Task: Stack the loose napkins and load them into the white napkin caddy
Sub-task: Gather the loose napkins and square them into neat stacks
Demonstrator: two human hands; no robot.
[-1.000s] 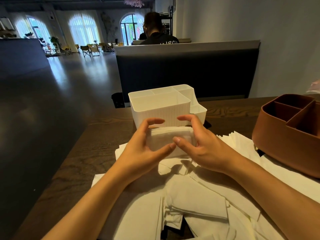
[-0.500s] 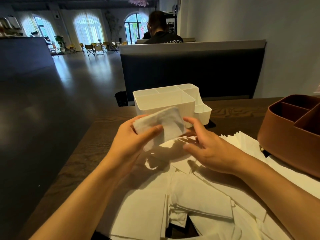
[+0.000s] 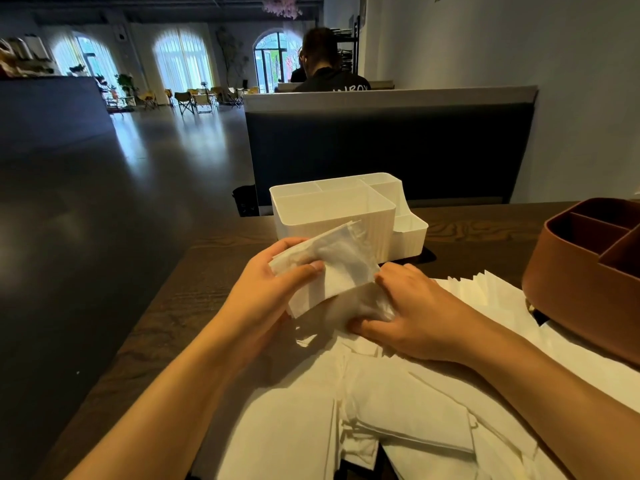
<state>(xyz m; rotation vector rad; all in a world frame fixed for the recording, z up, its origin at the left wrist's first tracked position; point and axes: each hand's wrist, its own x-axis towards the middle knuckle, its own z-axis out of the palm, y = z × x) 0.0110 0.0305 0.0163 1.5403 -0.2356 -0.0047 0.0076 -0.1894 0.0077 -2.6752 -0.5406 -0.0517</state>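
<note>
My left hand (image 3: 266,289) grips a small stack of white napkins (image 3: 341,268), tilted and lifted above the table, just in front of the white napkin caddy (image 3: 332,216). The caddy's large front compartment looks empty. My right hand (image 3: 412,310) lies low beside the stack, its fingers curled into a loose napkin (image 3: 360,306) on the pile. Many loose white napkins (image 3: 398,410) cover the dark wooden table (image 3: 166,306) below both arms.
A brown divided caddy (image 3: 585,271) stands at the right on the napkins. Behind the table is a dark booth back (image 3: 381,150), with a person seated beyond it. The table's left edge drops to a dark open floor.
My left hand has kept the stack lifted and tilted it further. My right hand has dropped from the stack to the pile and taken hold of a loose napkin.
</note>
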